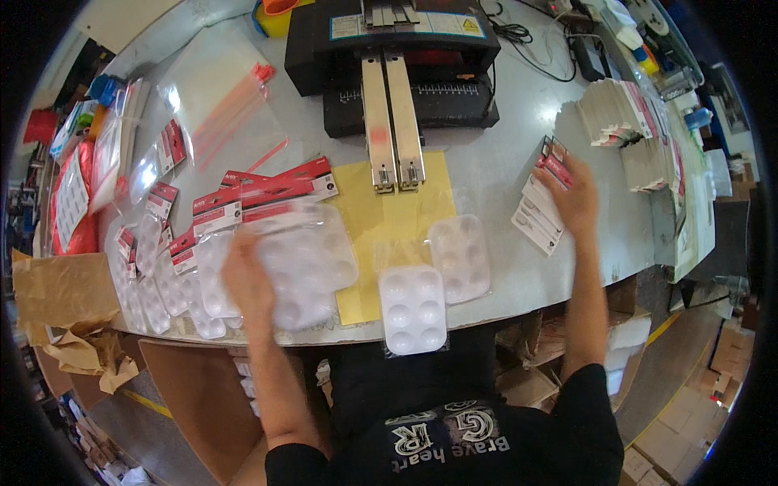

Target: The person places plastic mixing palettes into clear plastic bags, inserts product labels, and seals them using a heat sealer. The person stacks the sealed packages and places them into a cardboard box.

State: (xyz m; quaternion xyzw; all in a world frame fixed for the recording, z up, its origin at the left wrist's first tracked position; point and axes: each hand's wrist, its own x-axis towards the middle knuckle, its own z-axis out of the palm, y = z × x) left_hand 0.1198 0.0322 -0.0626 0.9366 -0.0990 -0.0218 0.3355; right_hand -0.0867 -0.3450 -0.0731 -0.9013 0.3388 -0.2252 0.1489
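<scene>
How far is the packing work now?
Done: bagged palettes with red cards lie piled at the left. In hand: left hand on a bagged palette; right hand on loose cards. Left: two palettes without cards, and card stacks.

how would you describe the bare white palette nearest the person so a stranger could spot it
Start at the yellow sheet under the black machine. At its lower right corner, on the table's near edge, lies the white six-well palette. Unlike its neighbours, it looks opaque white, with no red card.
</scene>
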